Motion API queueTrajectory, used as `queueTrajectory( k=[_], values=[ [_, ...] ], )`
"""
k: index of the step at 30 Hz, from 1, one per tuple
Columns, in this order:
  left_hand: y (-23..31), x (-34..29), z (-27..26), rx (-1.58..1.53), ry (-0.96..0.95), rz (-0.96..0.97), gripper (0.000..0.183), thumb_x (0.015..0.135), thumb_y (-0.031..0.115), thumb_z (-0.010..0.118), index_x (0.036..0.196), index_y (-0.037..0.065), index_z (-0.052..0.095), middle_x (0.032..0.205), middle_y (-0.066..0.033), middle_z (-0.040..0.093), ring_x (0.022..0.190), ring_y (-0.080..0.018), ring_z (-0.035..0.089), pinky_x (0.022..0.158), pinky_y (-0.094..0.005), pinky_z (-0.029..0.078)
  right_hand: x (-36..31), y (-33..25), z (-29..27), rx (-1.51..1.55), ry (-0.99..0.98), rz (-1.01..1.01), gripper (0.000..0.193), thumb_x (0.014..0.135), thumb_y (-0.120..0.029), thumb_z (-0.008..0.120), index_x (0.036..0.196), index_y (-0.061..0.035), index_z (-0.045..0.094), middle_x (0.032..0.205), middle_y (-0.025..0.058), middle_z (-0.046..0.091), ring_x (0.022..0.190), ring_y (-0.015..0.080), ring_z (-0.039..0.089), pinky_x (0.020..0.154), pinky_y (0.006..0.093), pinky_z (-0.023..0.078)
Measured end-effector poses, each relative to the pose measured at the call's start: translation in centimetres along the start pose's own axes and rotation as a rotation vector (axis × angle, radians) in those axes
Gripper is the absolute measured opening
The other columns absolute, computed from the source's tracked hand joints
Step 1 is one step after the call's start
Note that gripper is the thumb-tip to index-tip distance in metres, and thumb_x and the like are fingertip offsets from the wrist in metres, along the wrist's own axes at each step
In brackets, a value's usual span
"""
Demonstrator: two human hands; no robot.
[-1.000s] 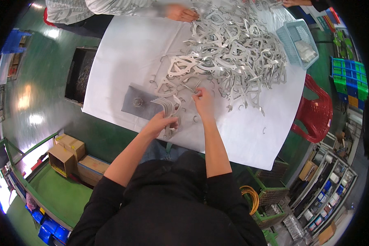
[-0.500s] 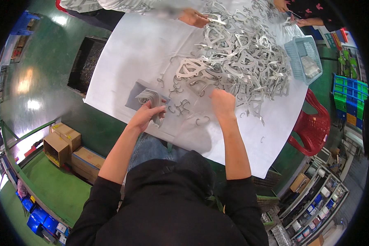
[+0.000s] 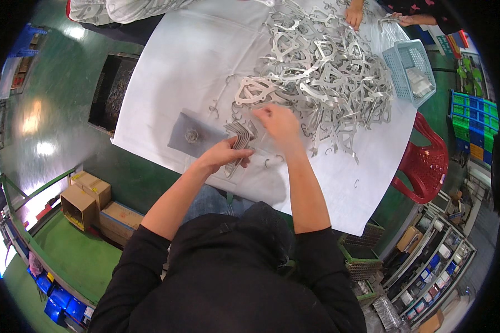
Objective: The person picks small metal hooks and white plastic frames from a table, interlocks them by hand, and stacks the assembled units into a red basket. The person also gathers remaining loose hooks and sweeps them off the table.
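Note:
My left hand (image 3: 223, 155) grips a fanned stack of flat metal brackets (image 3: 239, 137) just above the white-covered table (image 3: 166, 66). To its right, slightly blurred, my right hand (image 3: 280, 123) is raised with fingers curled together. Whether a part sits between those fingertips I cannot make out. Beyond that hand spreads a large heap of loose metal brackets (image 3: 322, 66). A blue-grey sheet (image 3: 179, 137) lies left of the stack, with a small round grey item (image 3: 191, 135) on it. Thin curved metal pieces (image 3: 268, 162) are scattered near my hands.
A light blue basket (image 3: 408, 72) holding a clear bag stands at the table's right edge. Beside it is a red plastic chair (image 3: 425, 161). A black bin (image 3: 108, 91) sits left of the table. Co-workers' hands (image 3: 354, 15) are at the far side.
My left hand has carried the bracket stack rightward off the blue-grey sheet. My right hand has moved left toward it. A co-worker's hand at the far left has withdrawn from the heap.

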State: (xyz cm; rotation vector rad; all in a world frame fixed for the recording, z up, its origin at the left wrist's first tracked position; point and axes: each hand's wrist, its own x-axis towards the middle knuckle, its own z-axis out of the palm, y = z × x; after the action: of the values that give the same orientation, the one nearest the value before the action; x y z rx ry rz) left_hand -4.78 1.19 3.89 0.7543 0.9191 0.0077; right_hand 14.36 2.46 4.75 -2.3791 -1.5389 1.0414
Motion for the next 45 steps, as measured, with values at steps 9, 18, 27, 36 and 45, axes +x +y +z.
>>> queueTrajectory(
  k=[9, 18, 27, 36, 45],
  values=[
    [-1.7, -1.4, -1.9, -0.290, 0.119, -0.059, 0.042, 0.081, 0.013, 0.068, 0.119, 0.006, 0.051, 0.087, -0.0058, 0.063, 0.078, -0.0180, 0.064, 0.075, -0.0324, 0.053, 2.9, 6.6, 7.4, 0.009, 0.335, 0.280, 0.036, 0.075, -0.033, 0.068, 0.093, -0.0023, 0.064, 0.084, 0.0162, 0.066, 0.082, 0.0333, 0.063, 0.074, 0.0422, 0.048],
    [-2.3, -0.5, -2.9, -0.443, 0.252, 0.021, 0.041, 0.082, 0.019, 0.068, 0.116, 0.006, 0.050, 0.089, -0.0077, 0.062, 0.081, -0.0183, 0.063, 0.074, -0.0324, 0.052, -4.4, 10.2, 5.7, -0.192, 0.206, -0.047, 0.016, 0.081, -0.013, 0.055, 0.093, -0.0034, 0.058, 0.089, 0.0190, 0.062, 0.082, 0.0384, 0.061, 0.070, 0.0481, 0.048],
    [-1.0, 3.2, 6.7, -0.205, 0.076, 0.039, 0.038, 0.081, 0.017, 0.070, 0.112, 0.003, 0.052, 0.095, -0.0073, 0.063, 0.085, -0.0174, 0.064, 0.075, -0.0306, 0.052, -9.4, 7.5, 3.5, 0.086, 0.100, -0.190, 0.023, 0.082, -0.009, 0.054, 0.104, -0.0039, 0.056, 0.093, 0.0174, 0.060, 0.081, 0.0373, 0.060, 0.070, 0.0451, 0.048],
    [-2.6, 3.4, 7.7, -0.445, 0.147, 0.081, 0.042, 0.078, 0.005, 0.068, 0.117, 0.006, 0.051, 0.090, -0.0060, 0.063, 0.081, -0.0177, 0.064, 0.076, -0.0310, 0.050, 1.4, 15.6, -0.3, 0.024, 0.339, 0.201, 0.030, 0.078, -0.024, 0.066, 0.096, -0.0010, 0.058, 0.085, 0.0203, 0.065, 0.083, 0.0382, 0.064, 0.073, 0.0436, 0.051],
    [-4.5, 3.1, 8.0, -0.597, 0.202, 0.124, 0.039, 0.082, 0.012, 0.065, 0.119, 0.009, 0.052, 0.088, -0.0056, 0.064, 0.080, -0.0170, 0.062, 0.075, -0.0314, 0.049, -0.9, 17.2, 0.4, -0.273, 0.079, -0.037, 0.028, 0.085, -0.029, 0.055, 0.096, -0.0039, 0.056, 0.082, 0.0197, 0.064, 0.075, 0.0363, 0.064, 0.066, 0.0486, 0.049]
  ],
)
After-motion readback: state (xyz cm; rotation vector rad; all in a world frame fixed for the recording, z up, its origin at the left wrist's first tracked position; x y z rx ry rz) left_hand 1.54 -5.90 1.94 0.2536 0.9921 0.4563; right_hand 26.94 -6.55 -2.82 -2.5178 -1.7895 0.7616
